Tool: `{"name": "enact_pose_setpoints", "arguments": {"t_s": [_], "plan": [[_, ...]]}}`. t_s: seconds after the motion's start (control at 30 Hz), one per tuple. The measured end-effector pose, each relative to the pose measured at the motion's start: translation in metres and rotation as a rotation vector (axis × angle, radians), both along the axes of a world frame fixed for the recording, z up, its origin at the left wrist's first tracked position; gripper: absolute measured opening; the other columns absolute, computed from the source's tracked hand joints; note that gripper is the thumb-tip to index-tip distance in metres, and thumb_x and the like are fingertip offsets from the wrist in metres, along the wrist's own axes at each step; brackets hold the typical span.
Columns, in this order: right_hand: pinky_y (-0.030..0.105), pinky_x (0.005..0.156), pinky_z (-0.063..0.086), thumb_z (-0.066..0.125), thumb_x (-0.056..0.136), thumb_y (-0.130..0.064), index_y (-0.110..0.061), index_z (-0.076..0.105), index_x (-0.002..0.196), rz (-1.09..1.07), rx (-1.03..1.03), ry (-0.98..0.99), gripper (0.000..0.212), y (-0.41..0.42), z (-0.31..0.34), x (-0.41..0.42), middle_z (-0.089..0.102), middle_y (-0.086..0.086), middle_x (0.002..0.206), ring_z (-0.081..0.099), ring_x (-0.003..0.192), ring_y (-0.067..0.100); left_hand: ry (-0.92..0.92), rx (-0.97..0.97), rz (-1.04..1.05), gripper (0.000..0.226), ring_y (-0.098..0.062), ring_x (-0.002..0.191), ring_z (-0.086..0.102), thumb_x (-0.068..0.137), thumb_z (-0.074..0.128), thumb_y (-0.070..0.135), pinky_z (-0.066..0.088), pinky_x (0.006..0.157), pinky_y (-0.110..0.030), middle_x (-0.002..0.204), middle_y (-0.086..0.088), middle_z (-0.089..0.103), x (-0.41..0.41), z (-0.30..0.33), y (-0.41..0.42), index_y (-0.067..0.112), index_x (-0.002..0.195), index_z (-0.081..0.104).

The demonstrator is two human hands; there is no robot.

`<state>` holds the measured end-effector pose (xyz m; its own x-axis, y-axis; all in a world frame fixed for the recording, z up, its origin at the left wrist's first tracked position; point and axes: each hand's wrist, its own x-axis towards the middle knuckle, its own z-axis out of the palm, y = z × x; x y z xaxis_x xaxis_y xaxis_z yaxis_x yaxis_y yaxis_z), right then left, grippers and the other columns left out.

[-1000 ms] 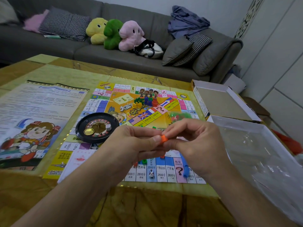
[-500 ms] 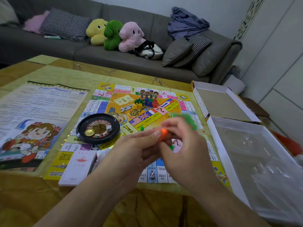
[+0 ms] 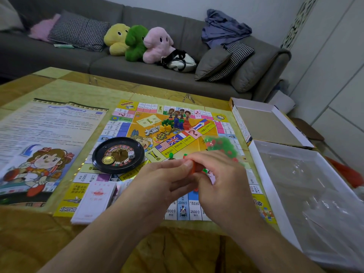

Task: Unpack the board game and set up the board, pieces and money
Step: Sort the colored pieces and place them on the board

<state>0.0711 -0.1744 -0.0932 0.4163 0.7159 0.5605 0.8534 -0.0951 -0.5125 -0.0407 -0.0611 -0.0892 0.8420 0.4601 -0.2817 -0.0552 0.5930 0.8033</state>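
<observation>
The game board (image 3: 199, 140) lies flat on the table. Over its near right part, my left hand (image 3: 163, 184) and my right hand (image 3: 222, 178) meet and pinch a small orange piece (image 3: 195, 168) between the fingertips. My right hand also grips a clear bag of green and red pieces (image 3: 220, 143). A black roulette wheel (image 3: 118, 154) with a die and a gold coin sits on the board's left side. Coloured pawns (image 3: 175, 124) stand near the board's middle. A stack of cards or money (image 3: 94, 201) lies at the board's near left corner.
A rules sheet (image 3: 47, 142) lies left of the board. The box lid (image 3: 269, 125) and the white box base (image 3: 307, 196) with clear plastic inside stand at the right. Loose small pieces (image 3: 171, 154) lie on the board. A grey sofa (image 3: 137, 64) with plush toys is behind the table.
Both hands have shifted slightly right and toward me, still pinching the orange piece. The bag of pieces now shows more fully above my right hand.
</observation>
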Motion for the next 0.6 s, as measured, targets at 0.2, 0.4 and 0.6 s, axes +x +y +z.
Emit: {"name": "enact_pose_setpoints", "arguments": {"t_s": [0.2,0.4,0.6], "plan": [[0.007,0.078,0.050,0.069,0.097,-0.006,-0.035,0.069,0.129,-0.117,-0.177,0.196,0.043,0.002,0.006,0.026,0.067,-0.021,0.113,0.060,0.101,-0.009,0.135,0.027,0.243,0.018,-0.031,0.091,0.079,0.095,0.066,0.000,0.066,0.077,-0.036,0.098,-0.021,0.079,-0.002,0.004,0.022,-0.004,0.112,0.069],[0.006,0.072,0.044,0.060,0.101,-0.003,-0.026,0.076,0.117,-0.254,-0.368,0.167,0.032,0.014,-0.012,0.050,0.072,-0.013,0.110,0.060,0.094,-0.009,0.210,0.065,0.301,0.012,-0.027,0.083,0.079,0.095,0.066,-0.004,0.065,0.067,-0.028,0.091,-0.020,0.079,-0.001,0.000,0.039,-0.004,0.107,0.070],[0.024,0.082,0.055,0.069,0.096,-0.013,-0.030,0.082,0.100,-0.159,-0.507,0.026,0.022,0.037,-0.023,0.044,0.068,-0.017,0.101,0.059,0.093,0.002,0.288,0.013,0.269,0.009,-0.026,0.072,0.076,0.094,0.067,-0.002,0.061,0.065,-0.034,0.087,-0.022,0.078,0.009,-0.001,0.043,-0.007,0.102,0.068]]}}
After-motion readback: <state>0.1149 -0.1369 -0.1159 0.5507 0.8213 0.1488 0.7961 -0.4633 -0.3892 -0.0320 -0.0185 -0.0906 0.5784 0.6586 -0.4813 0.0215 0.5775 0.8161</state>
